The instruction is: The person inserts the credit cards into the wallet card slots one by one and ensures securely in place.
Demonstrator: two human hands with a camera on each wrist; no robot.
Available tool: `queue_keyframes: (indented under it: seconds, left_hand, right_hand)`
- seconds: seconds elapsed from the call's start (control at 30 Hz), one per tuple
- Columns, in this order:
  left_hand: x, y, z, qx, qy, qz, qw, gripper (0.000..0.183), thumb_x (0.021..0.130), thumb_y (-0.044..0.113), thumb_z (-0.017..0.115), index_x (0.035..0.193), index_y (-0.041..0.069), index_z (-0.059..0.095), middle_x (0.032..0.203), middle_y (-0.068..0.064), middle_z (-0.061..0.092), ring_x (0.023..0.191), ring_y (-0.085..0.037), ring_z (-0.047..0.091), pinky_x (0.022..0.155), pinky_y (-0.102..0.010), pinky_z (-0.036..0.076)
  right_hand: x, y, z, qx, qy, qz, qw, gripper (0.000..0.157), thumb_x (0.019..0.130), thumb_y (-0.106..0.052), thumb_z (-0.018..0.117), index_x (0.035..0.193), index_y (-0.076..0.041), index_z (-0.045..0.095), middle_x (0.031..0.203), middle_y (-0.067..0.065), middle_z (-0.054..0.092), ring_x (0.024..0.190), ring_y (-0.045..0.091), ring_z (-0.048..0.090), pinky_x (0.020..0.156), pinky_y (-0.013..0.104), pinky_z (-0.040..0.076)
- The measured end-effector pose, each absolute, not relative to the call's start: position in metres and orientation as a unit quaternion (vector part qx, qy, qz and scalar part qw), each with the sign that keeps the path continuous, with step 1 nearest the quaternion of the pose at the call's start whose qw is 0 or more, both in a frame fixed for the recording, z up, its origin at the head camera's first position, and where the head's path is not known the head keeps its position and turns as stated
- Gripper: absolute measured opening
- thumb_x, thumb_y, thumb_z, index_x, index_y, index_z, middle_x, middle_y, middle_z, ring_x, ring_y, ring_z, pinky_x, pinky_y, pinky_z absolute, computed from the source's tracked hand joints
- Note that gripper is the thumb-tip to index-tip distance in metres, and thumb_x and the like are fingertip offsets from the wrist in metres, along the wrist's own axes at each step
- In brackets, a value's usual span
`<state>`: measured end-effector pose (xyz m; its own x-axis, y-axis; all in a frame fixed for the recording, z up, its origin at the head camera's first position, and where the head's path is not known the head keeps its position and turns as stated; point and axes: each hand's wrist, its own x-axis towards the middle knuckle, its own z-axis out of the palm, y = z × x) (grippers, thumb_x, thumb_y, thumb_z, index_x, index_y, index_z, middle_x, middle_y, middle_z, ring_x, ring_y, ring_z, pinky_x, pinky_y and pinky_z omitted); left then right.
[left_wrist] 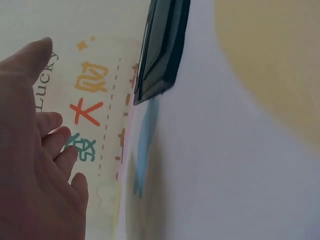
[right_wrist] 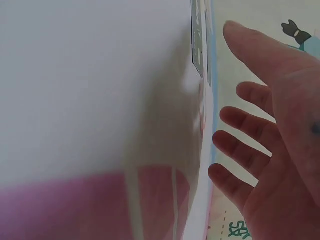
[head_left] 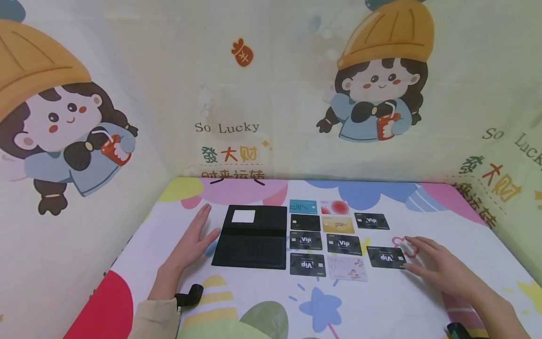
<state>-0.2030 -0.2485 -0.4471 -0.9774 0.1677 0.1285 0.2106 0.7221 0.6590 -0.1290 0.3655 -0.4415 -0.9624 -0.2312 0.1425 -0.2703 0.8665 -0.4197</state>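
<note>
In the head view, your black wallet lies unfolded left of the tabletop's middle, nearer the far edge than the near one, with a white patch inside. Your left hand is just beside it, toward the tabletop's left edge, fingers extended and holding nothing. Ten cards lie flat on the wallet's other side, including a teal card nearest the far edge and a gold card. Your right hand, toward the right edge, is at the rightmost Vip card, whose lettering is upside down.

In the left wrist view, your fingers are loosely bent and empty, thumb stretched out, with the wallet's corner apart from them.

In the right wrist view, your fingers are relaxed and spread, gripping nothing; a card's edge shows near your thumb, with a gap between.
</note>
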Motion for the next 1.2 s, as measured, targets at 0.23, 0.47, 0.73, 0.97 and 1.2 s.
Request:
queue_keyframes:
  seconds: [0.23,0.47,0.73,0.97,1.2]
  left_hand:
    - [-0.207,-0.249,-0.454,-0.095,-0.924,-0.371,0.012,0.083,0.100,0.043,0.062,0.163,0.012,0.017,0.168,-0.010,0.011,0.153,-0.034,0.008,0.119,-0.062,0.012]
    - [-0.210,-0.245,-0.459,-0.104,-0.916,-0.387,-0.002,0.084,0.099,0.045,0.062,0.163,0.012,0.018,0.168,-0.010,0.011,0.153,-0.032,0.008,0.121,-0.059,0.011]
    - [-0.212,-0.241,-0.459,-0.121,-0.908,-0.401,-0.016,0.086,0.097,0.046,0.064,0.163,0.013,0.019,0.168,-0.008,0.014,0.153,-0.031,0.010,0.121,-0.057,0.012]
    - [-0.213,-0.237,-0.458,-0.143,-0.907,-0.395,-0.028,0.086,0.096,0.044,0.067,0.162,0.013,0.022,0.167,-0.010,0.018,0.152,-0.032,0.014,0.121,-0.057,0.014]
    - [-0.214,-0.238,-0.460,-0.152,-0.911,-0.381,-0.044,0.086,0.093,0.046,0.068,0.162,0.014,0.025,0.167,-0.008,0.020,0.152,-0.032,0.015,0.120,-0.059,0.015]
  right_hand:
    - [-0.132,0.362,-0.443,0.150,-0.963,0.220,0.048,0.073,0.080,-0.030,0.087,0.138,0.000,0.056,0.127,0.027,0.057,0.109,0.049,0.056,0.087,0.073,0.044]
    - [-0.134,0.360,-0.447,0.166,-0.960,0.218,0.054,0.073,0.076,-0.029,0.089,0.136,0.002,0.059,0.126,0.028,0.057,0.110,0.052,0.055,0.087,0.073,0.044]
    - [-0.136,0.357,-0.445,0.146,-0.966,0.213,0.026,0.070,0.077,-0.031,0.089,0.133,0.000,0.062,0.127,0.029,0.054,0.112,0.052,0.052,0.089,0.074,0.043]
    - [-0.137,0.355,-0.446,0.147,-0.967,0.206,0.025,0.067,0.074,-0.030,0.091,0.127,0.002,0.066,0.123,0.024,0.055,0.108,0.046,0.052,0.088,0.071,0.045]
    - [-0.138,0.354,-0.447,0.146,-0.968,0.200,0.025,0.065,0.073,-0.030,0.091,0.125,0.001,0.068,0.121,0.023,0.055,0.106,0.044,0.052,0.088,0.069,0.045]
